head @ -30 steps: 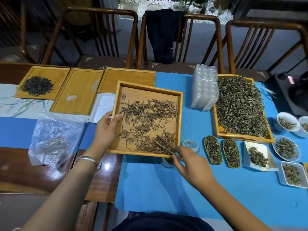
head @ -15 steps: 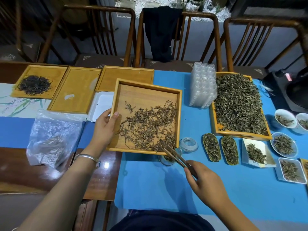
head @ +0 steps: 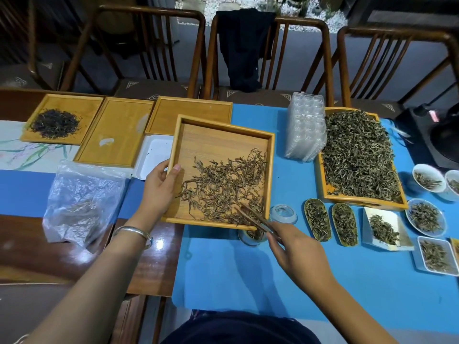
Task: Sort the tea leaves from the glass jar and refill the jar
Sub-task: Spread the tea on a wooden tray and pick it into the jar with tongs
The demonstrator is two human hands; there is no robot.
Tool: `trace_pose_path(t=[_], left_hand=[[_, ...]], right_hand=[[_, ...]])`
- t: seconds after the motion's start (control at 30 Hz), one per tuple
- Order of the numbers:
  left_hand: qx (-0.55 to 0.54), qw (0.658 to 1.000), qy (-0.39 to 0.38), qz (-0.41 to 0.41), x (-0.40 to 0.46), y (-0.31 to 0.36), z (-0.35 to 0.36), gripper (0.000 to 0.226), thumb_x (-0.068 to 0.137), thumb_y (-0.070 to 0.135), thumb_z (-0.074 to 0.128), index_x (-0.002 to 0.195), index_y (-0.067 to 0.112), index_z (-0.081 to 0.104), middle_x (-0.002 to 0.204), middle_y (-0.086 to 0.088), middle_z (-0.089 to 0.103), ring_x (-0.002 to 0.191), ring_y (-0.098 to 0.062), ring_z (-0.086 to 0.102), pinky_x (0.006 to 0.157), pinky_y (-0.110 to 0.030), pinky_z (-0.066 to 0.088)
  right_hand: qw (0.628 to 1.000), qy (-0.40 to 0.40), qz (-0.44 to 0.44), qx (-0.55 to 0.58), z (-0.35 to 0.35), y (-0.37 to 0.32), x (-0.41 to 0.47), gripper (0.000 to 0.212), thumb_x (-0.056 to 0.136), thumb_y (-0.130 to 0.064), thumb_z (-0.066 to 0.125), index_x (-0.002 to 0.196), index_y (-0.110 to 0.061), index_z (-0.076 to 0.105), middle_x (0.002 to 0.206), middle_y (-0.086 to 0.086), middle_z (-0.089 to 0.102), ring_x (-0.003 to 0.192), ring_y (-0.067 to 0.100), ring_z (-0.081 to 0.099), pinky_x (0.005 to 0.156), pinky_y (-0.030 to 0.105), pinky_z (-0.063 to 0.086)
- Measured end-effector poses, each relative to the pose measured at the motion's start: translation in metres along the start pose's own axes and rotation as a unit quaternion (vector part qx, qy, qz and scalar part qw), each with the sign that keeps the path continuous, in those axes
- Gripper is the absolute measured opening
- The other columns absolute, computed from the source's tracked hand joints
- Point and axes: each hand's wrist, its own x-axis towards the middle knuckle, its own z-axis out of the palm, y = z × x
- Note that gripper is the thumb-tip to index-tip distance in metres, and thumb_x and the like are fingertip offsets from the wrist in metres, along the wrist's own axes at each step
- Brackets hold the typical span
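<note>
Left hand (head: pixel 159 192) grips the tilted wooden tray (head: pixel 191 170) so right hand (head: pixel 295 252), pinching tweezers (head: pixel 255 219), rakes tea leaves (head: pixel 223 187) toward the glass jar (head: pixel 250 235) below its fingertips.

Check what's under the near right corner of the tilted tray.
A glass jar sits below the tray corner, some tea leaves inside. The tray edge and the tweezers in the right hand cover its mouth, so the fill level can't be read.
</note>
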Motion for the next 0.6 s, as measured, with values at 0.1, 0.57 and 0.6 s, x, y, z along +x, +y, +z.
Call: trace_pose_path(t=[0.1,0.57,0.6], left_hand=[[0.002,1.0,-0.003,0.0,0.0,0.001,0.0,0.028,0.102,0.024,0.053,0.122,0.007,0.061,0.096,-0.003,0.073,0.075,-0.003,0.07,0.064,-0.014,0.053],[0.008,1.0,-0.007,-0.014,-0.002,0.007,-0.002,0.031,0.101,0.027,0.053,0.124,0.008,0.061,0.104,-0.009,0.074,0.089,-0.015,0.072,0.08,-0.029,0.058],[0.011,1.0,-0.008,-0.012,-0.002,0.007,-0.002,0.031,0.101,0.027,0.053,0.124,0.008,0.061,0.103,-0.007,0.074,0.085,-0.01,0.072,0.075,-0.024,0.057]], right_hand=[[0.998,-0.032,-0.057,-0.027,0.004,-0.01,0.016,0.022,0.095,-0.032,0.052,0.11,-0.021,0.063,0.093,0.0,0.07,0.073,0.027,0.068,0.05,0.036,0.05],[0.995,-0.093,-0.044,-0.018,-0.007,0.031,0.0,0.023,0.096,-0.036,0.045,0.106,-0.024,0.061,0.083,-0.003,0.065,0.072,0.022,0.063,0.055,0.035,0.045],[0.994,-0.097,-0.04,-0.011,-0.008,0.033,-0.001,0.022,0.095,-0.036,0.046,0.102,-0.022,0.061,0.08,-0.002,0.063,0.069,0.021,0.061,0.055,0.036,0.045]])
